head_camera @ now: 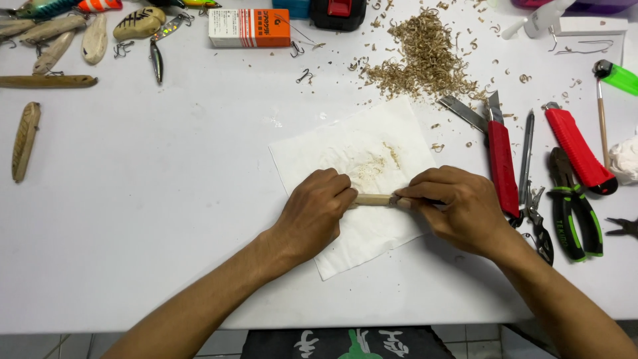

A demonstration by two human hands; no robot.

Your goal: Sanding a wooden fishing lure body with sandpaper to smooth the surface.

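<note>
My left hand (pixel 314 213) grips the left end of a small light wooden piece (pixel 373 199), held level just above a white paper towel (pixel 352 149). My right hand (pixel 458 209) pinches the piece's right end with thumb and fingers; whatever lies under those fingertips is hidden. Fine wood dust is scattered on the towel behind the piece. Both forearms reach in from the near edge of the white table (pixel 166 199).
A heap of wood shavings (pixel 425 60) lies at the back. To the right are two red utility knives (pixel 502 159) (pixel 579 149), green-handled pliers (pixel 577 213), a thin metal tool (pixel 526 153) and a green lighter (pixel 618 76). Wooden lure blanks (pixel 25 141), hooks and an orange-white box (pixel 249 28) are at the back left.
</note>
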